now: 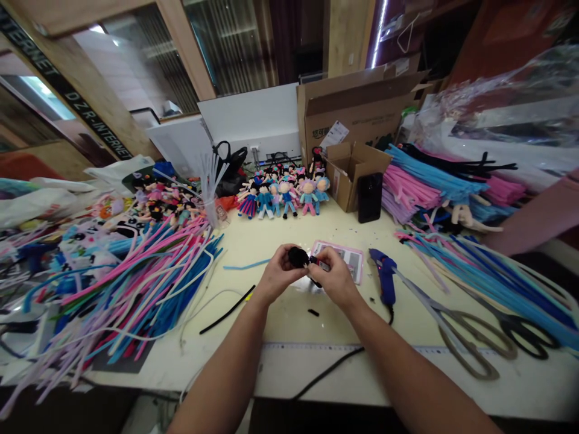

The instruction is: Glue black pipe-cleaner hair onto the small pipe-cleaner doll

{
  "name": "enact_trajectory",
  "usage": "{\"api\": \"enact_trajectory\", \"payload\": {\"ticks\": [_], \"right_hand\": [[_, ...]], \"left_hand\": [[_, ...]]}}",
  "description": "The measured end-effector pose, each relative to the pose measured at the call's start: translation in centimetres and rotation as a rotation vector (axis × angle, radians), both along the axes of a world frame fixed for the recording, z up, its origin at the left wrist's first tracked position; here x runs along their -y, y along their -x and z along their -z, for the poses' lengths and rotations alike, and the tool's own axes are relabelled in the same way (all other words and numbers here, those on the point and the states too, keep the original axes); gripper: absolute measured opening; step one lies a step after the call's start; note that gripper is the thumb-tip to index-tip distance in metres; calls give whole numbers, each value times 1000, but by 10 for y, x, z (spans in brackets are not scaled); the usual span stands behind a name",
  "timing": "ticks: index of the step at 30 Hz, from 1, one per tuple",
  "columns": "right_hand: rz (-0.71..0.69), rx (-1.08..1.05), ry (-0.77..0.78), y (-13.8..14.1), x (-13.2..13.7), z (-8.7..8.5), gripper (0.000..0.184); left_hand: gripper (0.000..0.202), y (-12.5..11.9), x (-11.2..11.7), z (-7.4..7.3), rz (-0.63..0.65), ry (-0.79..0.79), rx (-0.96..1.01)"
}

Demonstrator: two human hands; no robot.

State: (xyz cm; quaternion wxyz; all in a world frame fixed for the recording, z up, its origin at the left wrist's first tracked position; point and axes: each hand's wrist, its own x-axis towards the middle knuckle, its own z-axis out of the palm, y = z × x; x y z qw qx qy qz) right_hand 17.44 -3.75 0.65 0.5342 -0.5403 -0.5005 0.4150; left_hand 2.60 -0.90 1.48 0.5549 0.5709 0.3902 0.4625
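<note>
My left hand (275, 281) is closed around a round, fuzzy black piece (297, 257), held just above the table. Close against it, my right hand (338, 281) pinches a small dark piece whose kind I cannot make out, partly hidden by the fingers. Behind the right hand lies a pink-edged card (356, 260). A short black scrap (313, 312) rests below the hands. To the left are a black pipe cleaner (226, 312) and a light blue pipe cleaner (244, 266). A blue glue gun (386, 277) lies to the right.
Large scissors (470, 337) and black-handled scissors (527, 331) lie on the right. Heaps of pipe cleaners (158, 283) cover the left side, with more bundles (416, 187) at right. Small dolls (284, 196), a phone (370, 198) and cardboard boxes (355, 114) stand at the back.
</note>
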Motion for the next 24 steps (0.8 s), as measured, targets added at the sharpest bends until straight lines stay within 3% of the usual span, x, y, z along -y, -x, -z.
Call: {"api": "enact_trajectory", "payload": {"ticks": [6,11,19,22,24], "right_hand": [[-30,-19,-13,-1,0,-4,18],[-60,10,-49,-21,-7,0,18],[-88,878,54,-45,-15,16,8],[-57,992,49,-45,-13,16,12],[24,923,-53,-44,-13,14,19]], "left_hand": [[51,1,0,-2,3,1,13],[55,8,-3,-4,0,11,58],[48,21,-10,-3,4,17,191],[48,23,-10,-4,10,29,255],[51,22,-9,-5,27,57,299]]}}
